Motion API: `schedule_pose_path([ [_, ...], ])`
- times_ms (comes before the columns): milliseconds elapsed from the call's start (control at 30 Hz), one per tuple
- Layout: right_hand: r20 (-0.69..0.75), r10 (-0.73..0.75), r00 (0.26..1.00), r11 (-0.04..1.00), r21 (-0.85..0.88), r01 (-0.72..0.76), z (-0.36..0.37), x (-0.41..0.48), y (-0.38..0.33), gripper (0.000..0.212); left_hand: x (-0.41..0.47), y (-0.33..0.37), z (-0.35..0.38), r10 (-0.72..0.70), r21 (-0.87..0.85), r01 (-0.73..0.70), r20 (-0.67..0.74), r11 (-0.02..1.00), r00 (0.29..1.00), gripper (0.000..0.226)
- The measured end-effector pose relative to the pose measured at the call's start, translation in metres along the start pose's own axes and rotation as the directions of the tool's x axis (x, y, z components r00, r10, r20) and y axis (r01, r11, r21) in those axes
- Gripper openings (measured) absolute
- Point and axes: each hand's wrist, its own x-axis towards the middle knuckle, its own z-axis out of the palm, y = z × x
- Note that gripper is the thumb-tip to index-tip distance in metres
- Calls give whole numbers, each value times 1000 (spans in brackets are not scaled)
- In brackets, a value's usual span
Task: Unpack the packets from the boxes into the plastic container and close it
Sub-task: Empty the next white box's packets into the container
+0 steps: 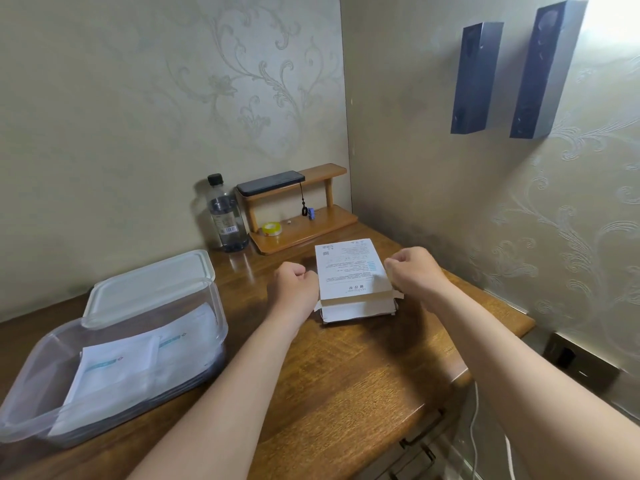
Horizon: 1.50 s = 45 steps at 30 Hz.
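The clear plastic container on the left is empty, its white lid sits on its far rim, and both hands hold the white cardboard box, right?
No. The clear plastic container isn't empty: flat white packets lie in it, as the head view shows. Its white lid does sit on its far rim, and the left hand and right hand hold the white cardboard box.

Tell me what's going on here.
A person grips a white box on the wooden desk, left hand and right hand at its sides; the near end flaps are open. To the left, the clear plastic container already holds white packets, with its lid lying across the far rim, not closed.
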Motion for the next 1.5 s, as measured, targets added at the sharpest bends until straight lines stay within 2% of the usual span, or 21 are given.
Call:
schedule_pose_path([
  [100, -54, -116, 992, 992, -60, 112, -5, -17, -26, 24, -6, 9, -21, 51, 5, -50, -23, 999, 998, 23],
  [167, -39, -197, 980, 979, -62, 194, -4, -32, -50, 21, -13, 15, -41, 89, -8, -90, -55, 996, 995, 23],
  [300, 52, -319, 946, 948, 29, 318, 17, -66, -103, 20, -28, 18, -101, 197, -27, -203, -150, 979, 969, 13],
  [433, 136, -437, 889, 900, 73, 431, 58, -104, -153, 18, -40, 8, -175, 234, -3, -244, -278, 970, 932, 17],
  [633, 258, -564, 785, 824, 105, 557, 144, -169, -226, 20, -67, -38, -287, 209, 115, -175, -499, 978, 841, 15],
  [767, 366, -631, 684, 764, 143, 629, 208, -218, -258, 15, -90, -87, -353, 119, 75, -92, -579, 993, 806, 20],
  [867, 483, -614, 624, 754, 125, 645, 251, -252, -273, 32, -99, -128, -392, 17, -21, -38, -622, 999, 783, 21],
  [933, 548, -595, 587, 741, 91, 666, 275, -270, -279, 33, -108, -147, -409, -68, -93, 13, -620, 996, 782, 38],
  [1033, 603, -594, 532, 661, -9, 750, 309, -287, -280, 29, -123, -165, -422, -150, -154, 72, -588, 985, 795, 65],
  [1133, 667, -571, 479, 624, -27, 781, 333, -294, -276, 50, -133, -175, -428, -193, -129, 146, -551, 981, 812, 72],
  [1233, 704, -501, 503, 649, -79, 756, 346, -298, -275, 54, -135, -183, -432, -240, -134, 199, -513, 971, 824, 73],
  [1333, 724, -467, 507, 675, -78, 733, 355, -299, -273, 53, -131, -193, -434, -242, -153, 190, -496, 970, 834, 70],
  [1500, 720, -455, 524, 705, -69, 706, 367, -293, -273, 49, -123, -204, -437, -193, -130, 147, -510, 981, 838, 51],
])
